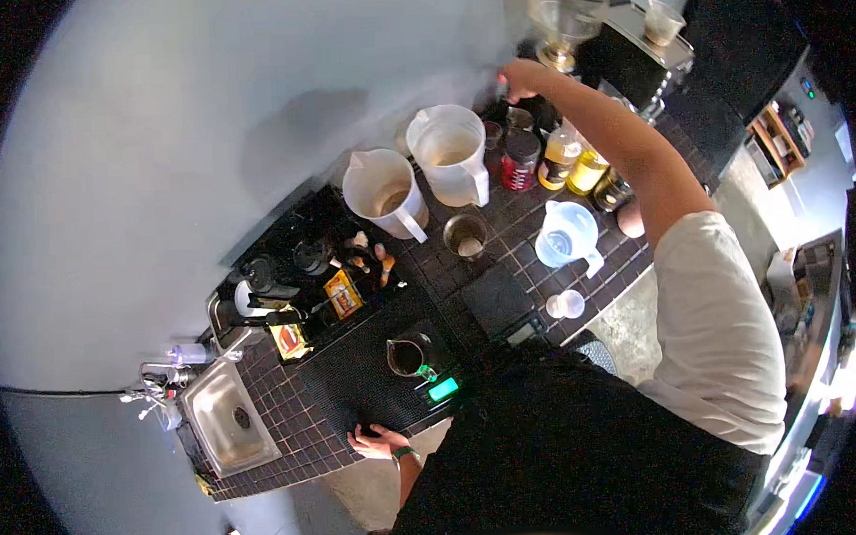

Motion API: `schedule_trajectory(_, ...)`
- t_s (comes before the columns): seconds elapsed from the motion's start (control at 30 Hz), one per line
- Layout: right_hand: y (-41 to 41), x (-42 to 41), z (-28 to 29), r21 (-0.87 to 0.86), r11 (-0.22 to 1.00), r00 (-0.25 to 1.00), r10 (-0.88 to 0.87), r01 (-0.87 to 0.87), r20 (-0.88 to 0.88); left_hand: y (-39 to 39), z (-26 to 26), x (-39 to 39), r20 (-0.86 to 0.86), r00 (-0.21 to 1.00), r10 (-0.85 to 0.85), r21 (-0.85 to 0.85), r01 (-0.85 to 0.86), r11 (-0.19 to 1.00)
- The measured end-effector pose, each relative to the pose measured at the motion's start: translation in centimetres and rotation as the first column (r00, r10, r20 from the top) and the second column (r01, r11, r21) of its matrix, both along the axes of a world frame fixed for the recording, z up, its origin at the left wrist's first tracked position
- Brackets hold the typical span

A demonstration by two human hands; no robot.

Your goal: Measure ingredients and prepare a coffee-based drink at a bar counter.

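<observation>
My left hand (377, 441), with a green-banded wristwatch, rests fingers spread on the front edge of a black textured mat (340, 387). On that mat, a glass jug of dark liquid (406, 358) stands beside a lit green display (443, 389). My right arm stretches over the counter to the back wall. There my right hand (522, 80) is by a small red and white item (502, 81), blurred, so a grip cannot be made out. Closest to it are a glass (520, 118), a dark-lidded jar with a red label (520, 162) and a clear machine hopper (568, 22).
Two white plastic pitchers (384, 191) stand along the wall, near a metal cup (465, 236). A translucent measuring jug (565, 234) and a small clear cup (565, 304) are at the front. Bottles (560, 157) lie under my right arm. A steel sink (225, 423) is left.
</observation>
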State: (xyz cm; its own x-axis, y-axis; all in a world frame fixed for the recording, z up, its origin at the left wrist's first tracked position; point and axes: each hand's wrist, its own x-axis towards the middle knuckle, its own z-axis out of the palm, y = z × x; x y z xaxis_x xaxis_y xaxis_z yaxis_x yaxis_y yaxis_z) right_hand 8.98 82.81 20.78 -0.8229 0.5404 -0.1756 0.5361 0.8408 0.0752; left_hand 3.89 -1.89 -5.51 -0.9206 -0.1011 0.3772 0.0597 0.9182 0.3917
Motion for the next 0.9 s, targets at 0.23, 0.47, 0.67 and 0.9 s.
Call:
schedule_trajectory(0.23,2.0,-2.8,-6.0,-0.201,0.973,0.919,-0.026,0.114,0.394,0.8,1.3,0.3,0.012,0.999,0.033,0.013,-0.033,0.999)
schedule_trajectory(0.47,6.9,-3.1,-14.5,-0.105,0.992,0.827,0.121,-0.075,0.549,2.0,1.4,-0.5,0.070,0.996,0.055,-0.076,-0.050,0.996)
schedule_trajectory(0.67,6.3,-3.6,-13.4,-0.097,0.992,0.840,0.117,-0.077,0.529,1.4,0.8,-0.5,0.022,0.999,0.033,-0.075,-0.031,0.997)
schedule_trajectory(0.9,4.3,-3.4,-2.2,0.052,0.998,0.911,0.006,-0.030,0.413,1.5,0.4,-0.8,-0.002,1.000,0.024,-0.018,-0.024,1.000)
